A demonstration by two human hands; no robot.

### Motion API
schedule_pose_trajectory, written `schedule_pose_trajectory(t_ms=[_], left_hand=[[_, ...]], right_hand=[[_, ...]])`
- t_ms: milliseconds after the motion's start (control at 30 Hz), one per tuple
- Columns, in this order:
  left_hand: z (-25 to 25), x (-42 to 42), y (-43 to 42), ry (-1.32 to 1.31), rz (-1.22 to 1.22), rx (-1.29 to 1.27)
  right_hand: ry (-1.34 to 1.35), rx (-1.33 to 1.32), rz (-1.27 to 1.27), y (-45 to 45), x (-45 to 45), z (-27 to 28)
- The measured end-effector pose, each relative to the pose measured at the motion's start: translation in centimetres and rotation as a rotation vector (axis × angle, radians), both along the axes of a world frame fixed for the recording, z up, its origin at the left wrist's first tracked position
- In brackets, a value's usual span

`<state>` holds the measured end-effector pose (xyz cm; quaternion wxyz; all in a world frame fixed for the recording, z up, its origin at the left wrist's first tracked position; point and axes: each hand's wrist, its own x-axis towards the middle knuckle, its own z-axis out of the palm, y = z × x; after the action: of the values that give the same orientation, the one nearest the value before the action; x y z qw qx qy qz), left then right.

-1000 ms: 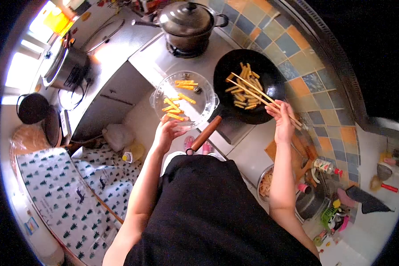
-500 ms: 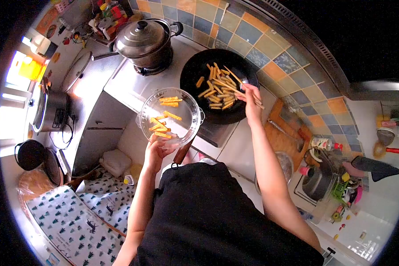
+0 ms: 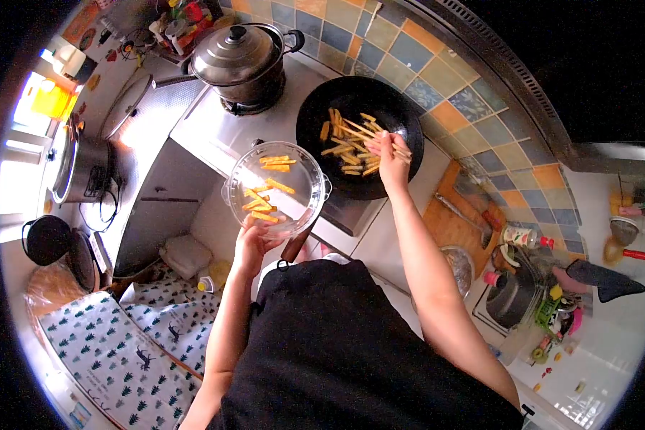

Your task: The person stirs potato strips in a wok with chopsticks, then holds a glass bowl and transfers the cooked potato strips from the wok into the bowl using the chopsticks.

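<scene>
Left hand (image 3: 250,247): we are pinching clear bowl (image 3: 301,195) | right hand (image 3: 393,162): we are pinching chopsticks (image 3: 359,130), now reaching deeper over wok (image 3: 317,159) | seemingly, we are working among fries (image 3: 350,160)

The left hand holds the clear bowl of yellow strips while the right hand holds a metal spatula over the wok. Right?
Wrong utensil: the head view shows the right hand holding chopsticks over the wok. The rest stands: the left hand holds the clear bowl.

The right hand (image 3: 394,165) reaches farther forward, fingers (image 3: 385,145) bunched, while the left hand (image 3: 249,252) has parted fingers (image 3: 247,232).
</scene>
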<state>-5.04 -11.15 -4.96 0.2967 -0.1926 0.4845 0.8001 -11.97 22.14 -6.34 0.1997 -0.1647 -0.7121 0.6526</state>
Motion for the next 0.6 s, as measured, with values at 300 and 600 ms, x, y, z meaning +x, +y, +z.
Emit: schedule_pose_trajectory(t_ms=[300, 600], left_hand=[[0.3, 0.7, -1.3, 0.03, 0.024, 0.03], [-2.1, 1.4, -3.0, -0.009, 0.047, -0.016]], right_hand=[[-0.091, -0.316, 0.032, -0.5, 0.9, 1.2], [-0.316, -0.454, -0.03, 1.7, 4.6, 2.3]])
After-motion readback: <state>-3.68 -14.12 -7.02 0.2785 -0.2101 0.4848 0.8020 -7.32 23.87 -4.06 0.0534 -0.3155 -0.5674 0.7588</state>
